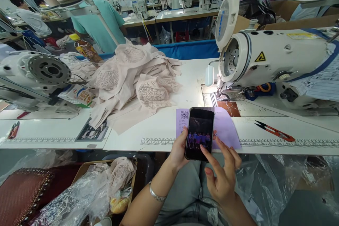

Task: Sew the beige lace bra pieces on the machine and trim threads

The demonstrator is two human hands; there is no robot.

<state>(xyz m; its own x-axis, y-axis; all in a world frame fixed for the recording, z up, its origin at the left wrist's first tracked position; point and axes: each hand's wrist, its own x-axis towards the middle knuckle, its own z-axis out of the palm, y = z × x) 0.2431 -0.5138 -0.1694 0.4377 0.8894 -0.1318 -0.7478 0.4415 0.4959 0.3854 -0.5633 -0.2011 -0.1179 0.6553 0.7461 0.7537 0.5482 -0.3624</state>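
Note:
My left hand (pixel 179 150) is wrapped around the left side of a black smartphone (pixel 200 127), held upright above the front edge of the table. Its screen shows a dark picture of a group of people. My right hand (pixel 222 169) holds nothing; its fingers are apart, and the index fingertip is at the lower part of the screen. Under the phone lies a purple sheet (pixel 225 123) with a printed code at its upper left corner. A pile of beige lace bras (pixel 132 77) lies on the table to the left of the phone.
A white sewing machine (pixel 275 54) stands at the right, its lamp lit. Orange-handled thread snips (pixel 275 130) lie by the ruler strip. Another machine (pixel 34 77) and a drink bottle (pixel 86 47) are at the left. Below sits a box (pixel 87 169) with plastic bags. Several people work behind.

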